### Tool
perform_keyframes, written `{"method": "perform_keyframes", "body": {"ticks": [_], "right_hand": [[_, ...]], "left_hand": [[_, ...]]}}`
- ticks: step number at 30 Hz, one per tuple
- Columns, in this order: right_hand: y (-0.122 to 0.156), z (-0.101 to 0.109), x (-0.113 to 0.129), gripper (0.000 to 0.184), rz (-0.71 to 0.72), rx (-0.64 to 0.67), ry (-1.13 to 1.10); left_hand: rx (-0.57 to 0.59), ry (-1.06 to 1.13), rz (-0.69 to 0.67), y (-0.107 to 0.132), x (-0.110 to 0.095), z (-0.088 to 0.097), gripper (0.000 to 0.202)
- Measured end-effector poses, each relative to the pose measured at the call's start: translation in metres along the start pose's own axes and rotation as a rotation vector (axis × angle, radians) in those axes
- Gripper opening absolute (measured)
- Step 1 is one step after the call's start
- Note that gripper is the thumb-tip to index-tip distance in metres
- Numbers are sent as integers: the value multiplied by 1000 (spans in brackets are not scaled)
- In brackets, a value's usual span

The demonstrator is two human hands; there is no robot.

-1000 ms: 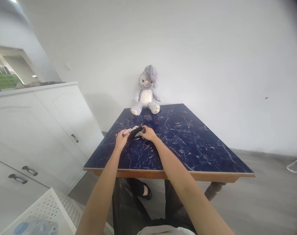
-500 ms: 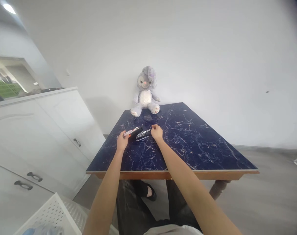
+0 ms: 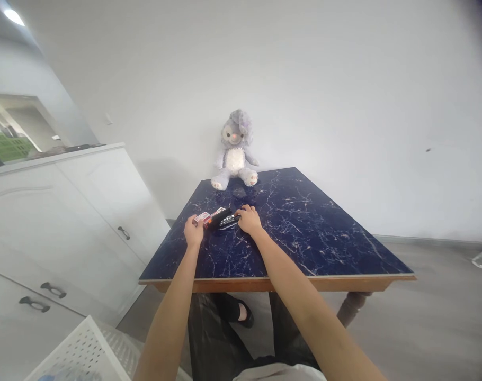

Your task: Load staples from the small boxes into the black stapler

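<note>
The left hand [image 3: 194,231] pinches a small red-and-white box [image 3: 202,217]; the right hand [image 3: 249,220] rests curled on black pens [image 3: 227,220] — its grip I cannot tell. Both sit left of centre on the blue marble table [image 3: 304,233]. Bare tabletop spreads toward 3 o'clock; a plush rabbit [image 3: 234,151] sits at 12, at the far edge.
</note>
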State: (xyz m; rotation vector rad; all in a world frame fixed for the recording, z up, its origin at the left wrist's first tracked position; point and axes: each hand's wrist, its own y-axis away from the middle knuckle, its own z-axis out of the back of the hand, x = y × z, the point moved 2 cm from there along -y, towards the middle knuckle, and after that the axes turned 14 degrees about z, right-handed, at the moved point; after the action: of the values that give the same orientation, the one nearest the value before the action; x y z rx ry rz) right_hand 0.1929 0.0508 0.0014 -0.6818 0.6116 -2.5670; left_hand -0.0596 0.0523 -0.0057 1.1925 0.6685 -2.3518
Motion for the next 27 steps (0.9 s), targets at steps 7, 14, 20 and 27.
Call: {"method": "perform_keyframes", "body": {"ticks": [7, 14, 20, 27], "right_hand": [[3, 15, -7, 34, -38, -134, 29], [1, 14, -21, 20, -174, -215, -141], [1, 12, -23, 25, -283, -363, -271], [11, 9, -32, 17, -337, -341, -404]], "left_hand": [[-159, 15, 24, 4, -3, 13, 38], [-149, -80, 68, 7, -6, 18, 30], [-91, -218, 8, 16, -11, 13, 28], [-180, -317, -25, 27, -9, 7, 25]]}}
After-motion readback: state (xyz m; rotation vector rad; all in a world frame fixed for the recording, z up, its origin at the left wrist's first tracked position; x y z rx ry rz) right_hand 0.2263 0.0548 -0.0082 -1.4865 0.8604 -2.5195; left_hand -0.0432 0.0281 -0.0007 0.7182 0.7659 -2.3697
